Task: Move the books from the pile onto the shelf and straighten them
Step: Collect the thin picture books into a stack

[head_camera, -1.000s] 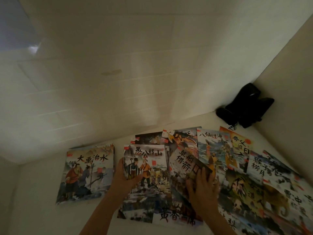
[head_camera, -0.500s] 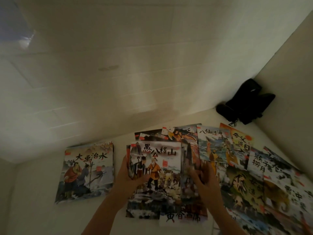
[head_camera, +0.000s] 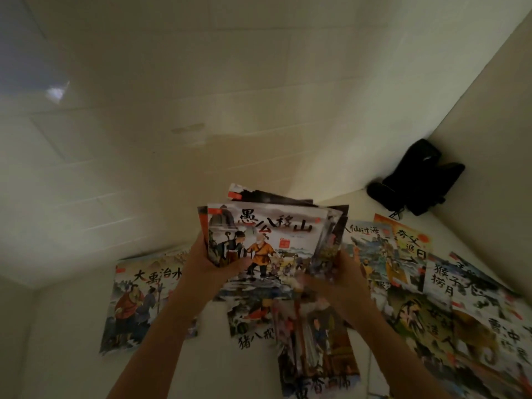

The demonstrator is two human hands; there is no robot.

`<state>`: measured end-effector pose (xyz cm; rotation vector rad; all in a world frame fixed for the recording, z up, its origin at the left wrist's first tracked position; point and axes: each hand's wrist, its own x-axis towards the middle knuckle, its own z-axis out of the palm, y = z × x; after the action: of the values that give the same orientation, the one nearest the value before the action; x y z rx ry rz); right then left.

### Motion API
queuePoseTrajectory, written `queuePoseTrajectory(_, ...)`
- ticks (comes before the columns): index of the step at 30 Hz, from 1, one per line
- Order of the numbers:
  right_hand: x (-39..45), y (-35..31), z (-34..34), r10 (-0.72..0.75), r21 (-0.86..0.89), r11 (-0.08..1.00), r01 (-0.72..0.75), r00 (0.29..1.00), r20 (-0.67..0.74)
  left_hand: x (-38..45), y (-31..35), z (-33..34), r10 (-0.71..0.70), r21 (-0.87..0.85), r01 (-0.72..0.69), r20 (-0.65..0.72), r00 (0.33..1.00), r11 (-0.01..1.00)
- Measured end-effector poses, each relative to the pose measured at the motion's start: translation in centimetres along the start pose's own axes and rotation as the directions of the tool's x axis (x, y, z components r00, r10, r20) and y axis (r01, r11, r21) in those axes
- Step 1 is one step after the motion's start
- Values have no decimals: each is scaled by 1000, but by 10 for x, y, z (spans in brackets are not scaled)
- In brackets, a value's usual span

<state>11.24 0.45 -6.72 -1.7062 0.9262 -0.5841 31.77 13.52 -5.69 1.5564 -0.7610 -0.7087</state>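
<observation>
- A dim indoor corner, seemingly a home: pale cream walls (head_camera: 201, 82) with faint tile-like seams meet above a white flat surface (head_camera: 72, 341).
- Thin illustrated children's picture books (head_camera: 403, 269) with Chinese brush-lettered titles lie spread across it (folk-tale covers).
- A black fabric pouch (head_camera: 414, 180) sits in the corner.

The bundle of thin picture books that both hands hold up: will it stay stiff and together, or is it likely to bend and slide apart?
The bundle of picture books looks thin and soft-covered, so it probably flexes. Its corners already fan out unevenly at the top, so books may slip apart. The left hand and right hand grip opposite edges, which likely holds it.
</observation>
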Motion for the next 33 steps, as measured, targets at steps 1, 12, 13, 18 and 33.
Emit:
queuePoseTrajectory(1, 6, -3, 5, -24, -14, 1000, 23, 999, -49, 4, 3, -3, 19, 2, -19, -12, 1000, 1000)
queuePoseTrajectory(12, -1, 54, 32, 22, -24, 999, -23, 999, -41, 9, -64, 9, 9, 13, -10, 86, 996, 1000)
queuePoseTrajectory(13, 1, 55, 35, 10, -34, 999, -12, 998, -62, 8, -68, 11, 11, -11, -10, 66, 998, 1000)
queuePoseTrajectory(18, 10, 53, 60, 63, 105, 993, -51, 992, -114, 4, -67, 27, -37, -85, 35, -27, 999, 996)
queuePoseTrajectory(33, 1, 48, 71, -1, 54, 998, 15, 971, -239, 1, -27, 45, -59, -123, 37, -179, 982, 992)
